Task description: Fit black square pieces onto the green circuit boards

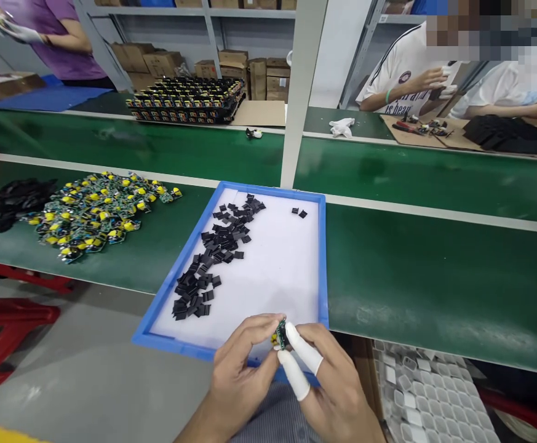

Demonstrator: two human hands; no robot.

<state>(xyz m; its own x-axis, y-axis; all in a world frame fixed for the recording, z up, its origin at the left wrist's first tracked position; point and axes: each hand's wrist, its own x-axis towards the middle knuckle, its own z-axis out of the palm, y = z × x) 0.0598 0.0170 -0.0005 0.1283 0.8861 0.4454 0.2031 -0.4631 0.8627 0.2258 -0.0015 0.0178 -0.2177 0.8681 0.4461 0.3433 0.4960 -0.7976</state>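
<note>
A small green circuit board [281,334], studded with components, is held nearly upright between two hands above the near end of a shallow white tray with a blue plastic rim [326,264]. Its narrow edge is turned toward the view, so that only a slim strip of green is shown. A bright yellow block [274,339] is seen on its left side and a dark part on its right; finer detail is too small to be made out.

By the bare left hand [243,360], the board is pinched at its left side, the grip closed to the board's width between thumb and fingers. By the right hand [335,375], its right side is held, the grip likewise narrowed onto the board; thumb and forefinger are covered by white finger sleeves [306,349].

Along the tray's left half, many small black folded rectangular pieces [222,243] are scattered, and two more are set apart near its far right corner. The tray is rested on a long green surface [411,264], its near end overhanging the edge. To its left, a heap of yellow-topped green circuit boards [97,212] is piled beside a mound of thin black strips [16,200].
</note>
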